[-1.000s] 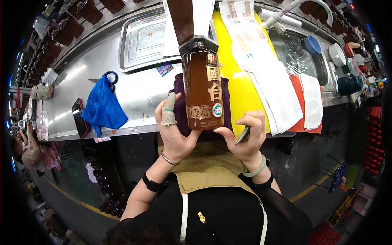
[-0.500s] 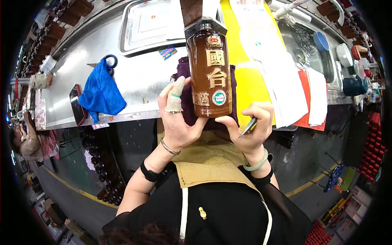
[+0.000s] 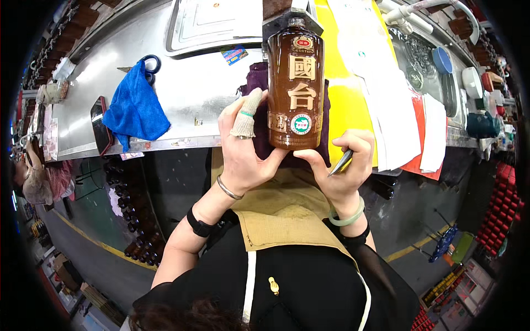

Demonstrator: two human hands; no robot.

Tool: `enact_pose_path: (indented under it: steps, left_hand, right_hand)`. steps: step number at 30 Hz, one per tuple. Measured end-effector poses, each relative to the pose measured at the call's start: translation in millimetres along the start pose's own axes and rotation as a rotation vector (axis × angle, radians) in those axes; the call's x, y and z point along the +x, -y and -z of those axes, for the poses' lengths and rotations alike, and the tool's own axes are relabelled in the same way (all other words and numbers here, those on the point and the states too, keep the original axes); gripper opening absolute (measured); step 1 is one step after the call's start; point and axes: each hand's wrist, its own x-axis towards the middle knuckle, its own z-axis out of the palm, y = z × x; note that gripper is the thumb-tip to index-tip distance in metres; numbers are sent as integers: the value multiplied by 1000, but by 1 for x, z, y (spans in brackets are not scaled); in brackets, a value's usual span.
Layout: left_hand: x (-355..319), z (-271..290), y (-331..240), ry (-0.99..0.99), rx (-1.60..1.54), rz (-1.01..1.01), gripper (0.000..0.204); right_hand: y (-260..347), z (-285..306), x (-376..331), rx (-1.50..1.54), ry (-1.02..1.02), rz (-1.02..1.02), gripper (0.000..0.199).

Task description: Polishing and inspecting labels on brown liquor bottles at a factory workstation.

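A brown glossy bottle with gold raised characters and a round green-and-white sticker lies over a dark purple cloth at the table edge, neck pointing away. My left hand grips its lower left side, fingers partly behind it, thumb near the base. A knitted off-white cover sits on one of its fingers. The thumb of my right hand reaches to the bottle's base at the right. Curled in that hand's fingers is a small pointed metal tool, its exact kind unclear. Beyond the neck stands a metal-edged block.
The metal table carries a blue cloth, blue-handled scissors, a phone and a metal tray. White sheets lie over yellow material on the right. A sink holds water, with a blue bowl beside it.
The whole view has shifted slightly. The bottle and both hands appear a little farther right and up in the picture. Both hands keep their places on the bottle, and the pointed tool has tilted slightly.
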Motion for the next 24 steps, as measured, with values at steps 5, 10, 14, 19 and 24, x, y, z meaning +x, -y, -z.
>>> enact_pose_path:
  steps: [5,10,14,19,24]
  left_hand:
    - [1,0,0,2,-6,-8,91]
    - [1,1,-2,20,14,-11,91]
    - [2,0,0,13,-11,-16,91]
    - [1,2,0,22,9,-24,91]
    - [0,0,1,13,-23,-9,91]
  right_hand:
    - [0,0,-1,13,7,-2,66]
    - [1,-1,0,11,-14,-5,59]
    - [1,-1,0,17,-14,-9,59]
    - [1,-1,0,25,-10,-10,59]
    - [3,-1,-1,32,1,-45,58]
